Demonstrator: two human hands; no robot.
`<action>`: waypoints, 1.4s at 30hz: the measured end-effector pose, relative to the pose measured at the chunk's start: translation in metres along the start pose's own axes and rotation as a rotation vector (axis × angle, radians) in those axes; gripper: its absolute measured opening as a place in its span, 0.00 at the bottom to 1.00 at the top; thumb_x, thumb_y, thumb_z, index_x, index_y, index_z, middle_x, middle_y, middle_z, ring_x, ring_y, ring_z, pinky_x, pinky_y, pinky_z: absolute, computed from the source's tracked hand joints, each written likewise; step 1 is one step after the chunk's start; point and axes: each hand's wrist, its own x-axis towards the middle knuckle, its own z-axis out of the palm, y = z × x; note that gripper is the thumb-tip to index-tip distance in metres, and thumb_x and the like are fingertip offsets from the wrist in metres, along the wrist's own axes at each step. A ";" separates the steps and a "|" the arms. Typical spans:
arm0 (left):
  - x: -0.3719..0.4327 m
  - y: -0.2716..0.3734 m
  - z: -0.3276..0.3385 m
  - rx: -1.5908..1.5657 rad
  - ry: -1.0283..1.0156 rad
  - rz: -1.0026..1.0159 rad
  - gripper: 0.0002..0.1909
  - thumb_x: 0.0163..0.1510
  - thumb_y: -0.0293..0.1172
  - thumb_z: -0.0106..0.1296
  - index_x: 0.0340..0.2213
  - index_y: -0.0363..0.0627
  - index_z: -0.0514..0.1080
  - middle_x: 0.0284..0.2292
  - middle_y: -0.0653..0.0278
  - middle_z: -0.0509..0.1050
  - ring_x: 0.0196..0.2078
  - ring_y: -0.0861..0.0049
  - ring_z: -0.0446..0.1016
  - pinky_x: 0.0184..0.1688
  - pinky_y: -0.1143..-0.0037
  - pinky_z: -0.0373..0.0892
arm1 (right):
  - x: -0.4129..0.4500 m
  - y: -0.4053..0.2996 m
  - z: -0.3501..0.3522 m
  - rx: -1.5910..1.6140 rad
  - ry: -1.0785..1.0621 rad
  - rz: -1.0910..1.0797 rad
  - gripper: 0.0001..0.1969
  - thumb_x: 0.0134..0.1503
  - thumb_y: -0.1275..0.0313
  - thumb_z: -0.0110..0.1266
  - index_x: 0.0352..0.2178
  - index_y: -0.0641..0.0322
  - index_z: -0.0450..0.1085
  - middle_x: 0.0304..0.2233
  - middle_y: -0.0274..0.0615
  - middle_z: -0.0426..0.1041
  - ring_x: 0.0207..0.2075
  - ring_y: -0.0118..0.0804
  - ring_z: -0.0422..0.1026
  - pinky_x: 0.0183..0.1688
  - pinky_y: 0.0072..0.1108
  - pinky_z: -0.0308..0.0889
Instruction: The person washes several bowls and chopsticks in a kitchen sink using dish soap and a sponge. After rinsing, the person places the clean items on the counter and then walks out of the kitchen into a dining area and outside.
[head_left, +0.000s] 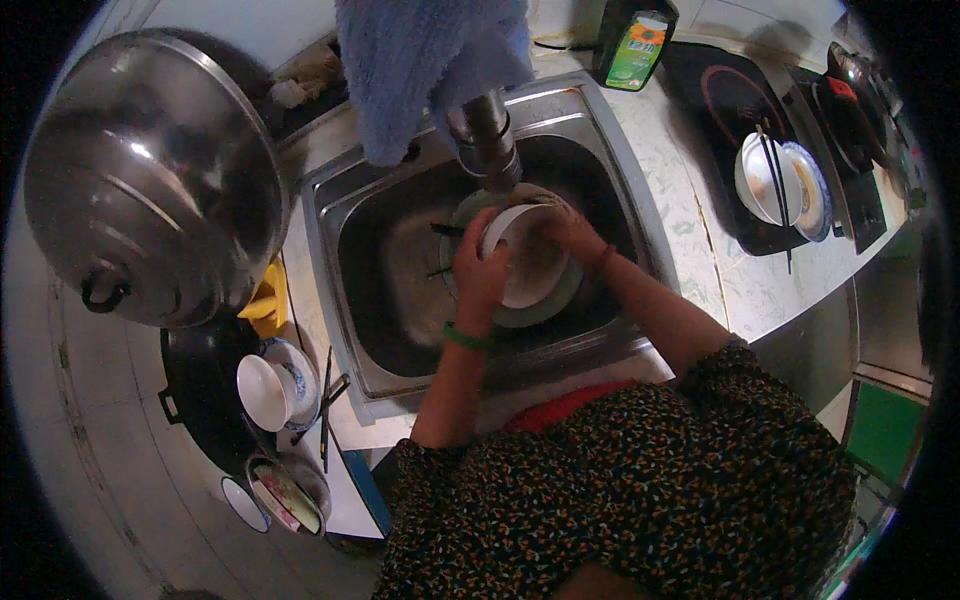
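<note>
Over the stainless steel sink, both my hands have hold of one white bowl, tilted so that its inside shows. My left hand grips the rim on the left, with the thumb at the edge. The fingers of my right hand are at the bowl's upper right side and partly hidden. Beneath the bowl lies a larger round dish in the basin. Dark thin pieces, perhaps chopsticks, stick out to its left. Just above hangs the metal faucet.
A blue cloth drapes over the faucet. At the right, a white bowl with chopsticks and a plate rest on the induction cooktop. A detergent bottle stands behind. Left are a large metal lid, black wok and bowls.
</note>
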 end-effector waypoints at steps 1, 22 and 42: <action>0.000 0.004 0.000 -0.014 0.009 -0.002 0.23 0.39 0.17 0.41 0.41 0.44 0.62 0.36 0.62 0.66 0.39 0.76 0.64 0.40 0.79 0.61 | -0.006 -0.009 0.008 0.147 0.029 -0.001 0.22 0.43 0.76 0.46 0.43 0.58 0.56 0.43 0.41 0.60 0.44 0.34 0.60 0.46 0.21 0.56; 0.035 -0.009 -0.029 0.297 -0.533 -0.040 0.39 0.37 0.30 0.47 0.50 0.41 0.42 0.46 0.51 0.56 0.47 0.70 0.58 0.47 0.75 0.56 | -0.035 0.013 0.025 -0.203 0.379 0.192 0.15 0.43 0.71 0.47 0.35 0.62 0.64 0.36 0.45 0.66 0.38 0.42 0.65 0.40 0.26 0.61; 0.013 0.013 0.006 -0.516 0.008 -0.102 0.31 0.43 0.21 0.42 0.49 0.48 0.45 0.41 0.57 0.58 0.39 0.73 0.61 0.41 0.73 0.60 | -0.039 0.020 0.052 0.938 0.387 0.441 0.20 0.47 0.69 0.42 0.44 0.57 0.55 0.44 0.39 0.58 0.43 0.37 0.61 0.34 0.30 0.64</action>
